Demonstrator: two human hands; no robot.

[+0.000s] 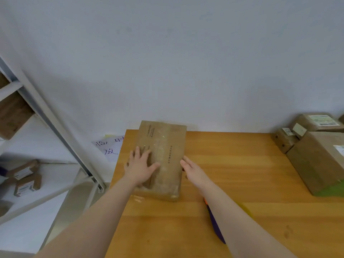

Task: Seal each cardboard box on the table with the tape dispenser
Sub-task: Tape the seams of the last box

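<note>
My left hand (pixel 141 165) lies flat, fingers (pixel 137 151) spread on the box (pixel 167 138); my right hand (pixel 193 170), fingers straight, touches its side, gripping nothing. I'd press the flaps level, then fetch the tape dispenser (pixel 216 228), well back of my right fingers.

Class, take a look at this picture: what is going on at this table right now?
A person is working on a flat cardboard box lying on a wooden table. The left hand lies flat on the box's top with fingers spread, and the right hand, fingers straight, rests against its right edge. Neither hand holds anything. A purple and orange tool, possibly the tape dispenser, lies on the table partly hidden under the right forearm. Other boxes wait at the table's right end.
</note>
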